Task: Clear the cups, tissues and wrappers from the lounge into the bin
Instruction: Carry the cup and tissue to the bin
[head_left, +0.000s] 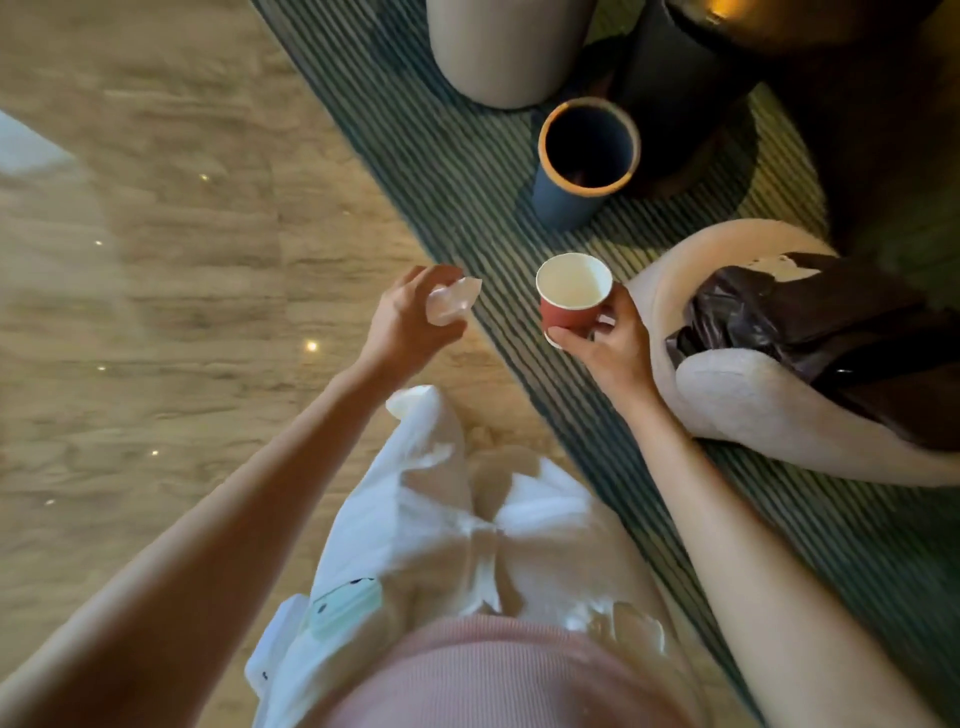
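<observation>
My right hand (610, 343) holds a red paper cup (571, 296) upright; its white inside looks empty. My left hand (402, 322) is closed on a crumpled white tissue (451, 304) over the edge of the wooden floor. Ahead stands the bin (584, 161), a dark blue cylinder with an orange rim and a dark open mouth, on the striped rug. Both hands are short of the bin, nearer to me than it is.
A cream boucle armchair (743, 405) stands at the right with a dark plastic bag (831, 332) on its seat. A beige round pouf (504, 52) and a dark round table base (685, 67) stand behind the bin. The green striped rug (441, 156) meets the wooden floor (156, 234) diagonally.
</observation>
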